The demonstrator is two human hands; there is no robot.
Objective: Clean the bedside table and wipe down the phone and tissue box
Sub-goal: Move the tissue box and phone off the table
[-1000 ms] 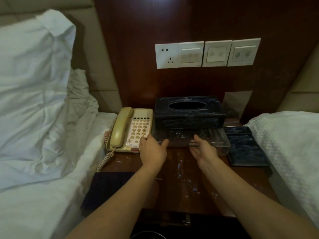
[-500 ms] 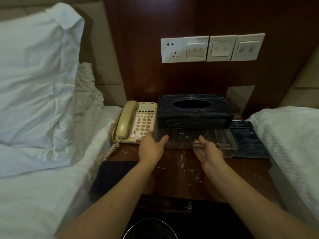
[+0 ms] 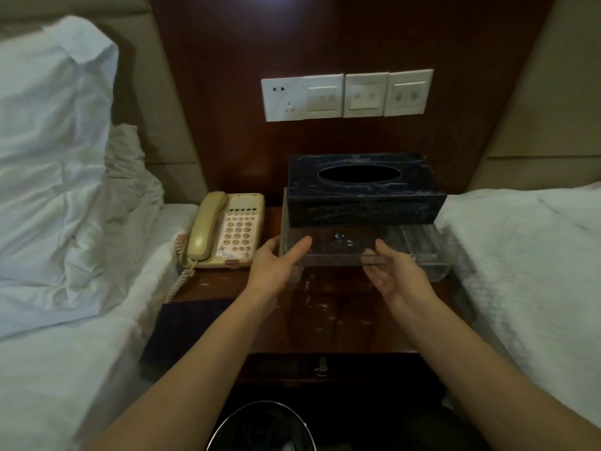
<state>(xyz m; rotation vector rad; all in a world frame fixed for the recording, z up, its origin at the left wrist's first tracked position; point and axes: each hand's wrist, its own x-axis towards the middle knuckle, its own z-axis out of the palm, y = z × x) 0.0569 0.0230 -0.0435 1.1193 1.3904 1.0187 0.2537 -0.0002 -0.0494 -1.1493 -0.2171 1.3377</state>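
As the surface [image 3: 328, 307] shows white specks and smears and no cloth is in either hand, the cleaning looks hardly begun; phone [image 3: 227, 231] sits at left, tissue box [image 3: 364, 190] on a clear tray [image 3: 419, 252], both prob. unwiped. Left hand [image 3: 276, 266] holds the tray's left end, fingers behind it; right hand [image 3: 395, 271] pinches its front edge. The tray's far right end, by the bed [image 3: 533, 255], is hard to make out, and the bin [image 3: 260, 428] is cut off at the bottom.

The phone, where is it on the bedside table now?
In the head view, the phone sits at the table's back left, beside the left bed, left of the clear tray and the left hand.
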